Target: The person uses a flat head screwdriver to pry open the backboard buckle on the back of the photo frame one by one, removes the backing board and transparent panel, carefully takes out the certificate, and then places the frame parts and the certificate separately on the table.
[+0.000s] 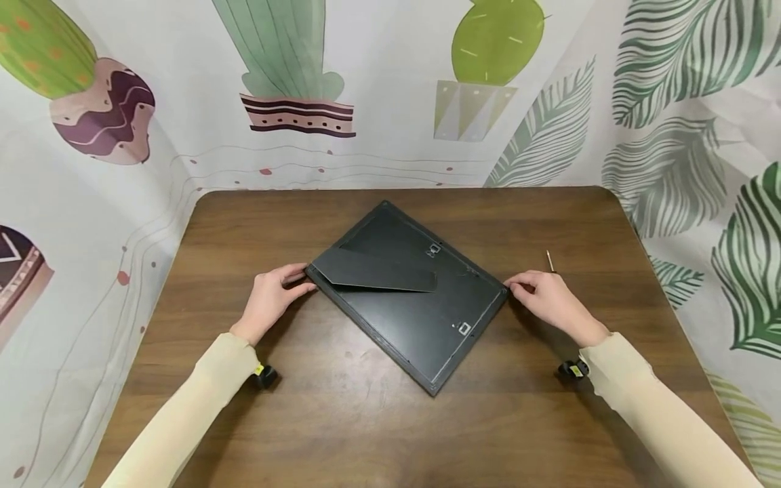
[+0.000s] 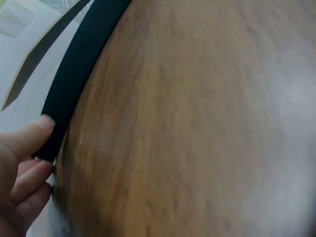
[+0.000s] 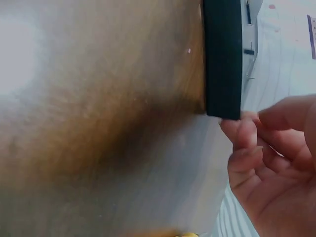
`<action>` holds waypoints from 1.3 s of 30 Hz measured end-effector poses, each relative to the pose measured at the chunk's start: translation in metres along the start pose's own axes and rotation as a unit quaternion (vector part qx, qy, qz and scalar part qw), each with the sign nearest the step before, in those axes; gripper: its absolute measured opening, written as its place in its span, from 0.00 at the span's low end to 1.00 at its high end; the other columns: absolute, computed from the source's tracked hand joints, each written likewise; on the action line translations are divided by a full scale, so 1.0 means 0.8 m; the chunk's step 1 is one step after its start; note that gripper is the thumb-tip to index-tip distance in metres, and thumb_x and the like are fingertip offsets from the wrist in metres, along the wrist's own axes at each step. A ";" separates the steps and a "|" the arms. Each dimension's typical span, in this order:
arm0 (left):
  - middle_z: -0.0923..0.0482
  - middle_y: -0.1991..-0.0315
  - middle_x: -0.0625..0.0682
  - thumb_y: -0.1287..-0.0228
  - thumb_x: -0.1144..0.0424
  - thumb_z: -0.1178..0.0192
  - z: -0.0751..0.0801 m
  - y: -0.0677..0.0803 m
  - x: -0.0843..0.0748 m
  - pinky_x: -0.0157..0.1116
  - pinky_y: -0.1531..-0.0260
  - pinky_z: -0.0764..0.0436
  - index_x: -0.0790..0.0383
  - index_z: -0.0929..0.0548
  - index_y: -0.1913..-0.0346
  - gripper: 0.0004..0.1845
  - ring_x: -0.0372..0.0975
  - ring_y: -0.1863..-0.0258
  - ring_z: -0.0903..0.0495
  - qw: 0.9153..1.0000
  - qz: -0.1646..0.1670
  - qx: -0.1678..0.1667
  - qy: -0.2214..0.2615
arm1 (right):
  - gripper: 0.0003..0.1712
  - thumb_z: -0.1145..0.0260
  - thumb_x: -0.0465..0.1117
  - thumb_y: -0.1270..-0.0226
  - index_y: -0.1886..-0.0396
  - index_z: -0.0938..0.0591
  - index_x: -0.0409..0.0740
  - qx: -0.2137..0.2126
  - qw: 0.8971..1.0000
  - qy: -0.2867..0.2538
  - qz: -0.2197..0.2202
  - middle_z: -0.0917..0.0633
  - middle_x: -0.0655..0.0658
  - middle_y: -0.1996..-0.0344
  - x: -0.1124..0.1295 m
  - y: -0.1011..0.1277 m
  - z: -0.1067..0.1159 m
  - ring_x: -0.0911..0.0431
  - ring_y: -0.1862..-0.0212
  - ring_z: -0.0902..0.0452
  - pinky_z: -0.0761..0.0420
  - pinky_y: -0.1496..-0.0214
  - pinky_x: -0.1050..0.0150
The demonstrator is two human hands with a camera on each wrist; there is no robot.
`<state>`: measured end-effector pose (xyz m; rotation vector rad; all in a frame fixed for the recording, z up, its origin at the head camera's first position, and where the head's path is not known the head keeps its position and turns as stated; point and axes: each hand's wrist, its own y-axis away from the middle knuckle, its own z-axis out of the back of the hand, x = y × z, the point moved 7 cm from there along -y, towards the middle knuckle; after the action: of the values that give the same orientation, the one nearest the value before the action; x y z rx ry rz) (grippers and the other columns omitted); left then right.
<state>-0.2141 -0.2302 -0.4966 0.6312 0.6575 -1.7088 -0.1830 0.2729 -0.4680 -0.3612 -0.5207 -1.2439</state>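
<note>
A black picture frame lies back side up on the wooden table, turned so that its corners point left, right, near and far. Its stand flap is slightly raised off the backing. My left hand pinches the left corner, thumb on the frame's edge and fingers below it in the left wrist view. At the opposite corner, my right hand pinches with thumb and fingertips; the right wrist view shows these fingers against the end of the dark edge. The frame's front is hidden.
Beyond my right hand lies a thin, pale, pen-like stick, partly hidden by the hand. The brown wooden table ends at a cloth printed with cacti and leaves, hanging behind and at both sides.
</note>
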 end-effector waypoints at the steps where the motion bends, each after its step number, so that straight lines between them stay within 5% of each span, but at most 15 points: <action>1: 0.13 0.45 0.60 0.37 0.58 0.24 0.000 -0.001 0.000 0.52 0.46 0.15 0.64 0.15 0.38 0.26 0.50 0.48 0.11 1.000 0.005 -0.007 0.001 | 0.12 0.37 0.34 0.25 0.52 0.09 0.39 0.010 1.000 -0.002 -0.002 0.10 0.38 0.55 0.001 0.003 -0.002 0.50 0.59 0.16 0.17 0.57 0.54; 9: 0.12 0.51 0.64 0.31 0.67 0.31 -0.006 -0.014 -0.008 0.52 0.48 0.14 0.75 0.18 0.38 0.22 0.53 0.53 0.10 0.999 0.022 -0.040 0.020 | 0.09 0.35 0.30 0.29 0.58 0.09 0.38 0.084 0.995 -0.046 0.015 0.10 0.47 0.65 0.021 0.018 -0.018 0.63 0.70 0.22 0.19 0.68 0.67; 20: 0.14 0.46 0.63 0.28 0.63 0.32 -0.045 0.011 -0.051 0.43 0.53 0.11 0.73 0.22 0.33 0.26 0.51 0.49 0.12 0.997 0.022 0.048 0.059 | 0.09 0.35 0.29 0.30 0.61 0.09 0.39 0.175 0.978 -0.087 0.077 0.11 0.50 0.66 0.053 0.025 -0.042 0.68 0.71 0.22 0.18 0.72 0.69; 30: 0.20 0.37 0.64 0.32 0.59 0.28 -0.058 0.014 -0.056 0.49 0.36 0.21 0.69 0.28 0.26 0.36 0.50 0.39 0.17 0.995 0.017 0.072 0.063 | 0.10 0.33 0.28 0.33 0.63 0.08 0.41 0.206 0.965 -0.059 0.150 0.10 0.51 0.65 0.082 0.037 -0.057 0.66 0.65 0.20 0.16 0.64 0.67; 36: 0.29 0.28 0.64 0.33 0.51 0.27 -0.071 0.004 -0.056 0.52 0.28 0.28 0.66 0.37 0.20 0.46 0.53 0.29 0.27 0.994 0.008 0.112 0.014 | 0.11 0.34 0.26 0.34 0.64 0.08 0.40 0.239 0.949 -0.071 0.194 0.11 0.52 0.69 0.107 0.047 -0.070 0.68 0.68 0.24 0.17 0.66 0.69; 39: 0.35 0.24 0.63 0.34 0.50 0.27 -0.074 0.001 -0.058 0.52 0.26 0.30 0.66 0.39 0.19 0.48 0.54 0.26 0.32 0.992 0.000 0.123 -0.004 | 0.11 0.35 0.26 0.34 0.63 0.08 0.39 0.237 0.949 -0.057 0.201 0.10 0.50 0.67 0.109 0.044 -0.073 0.67 0.67 0.22 0.16 0.64 0.68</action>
<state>-0.1994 -0.1567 -0.5055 0.7959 0.4428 -1.8074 -0.1186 0.1826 -0.4675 -0.1190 -0.7818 -0.6768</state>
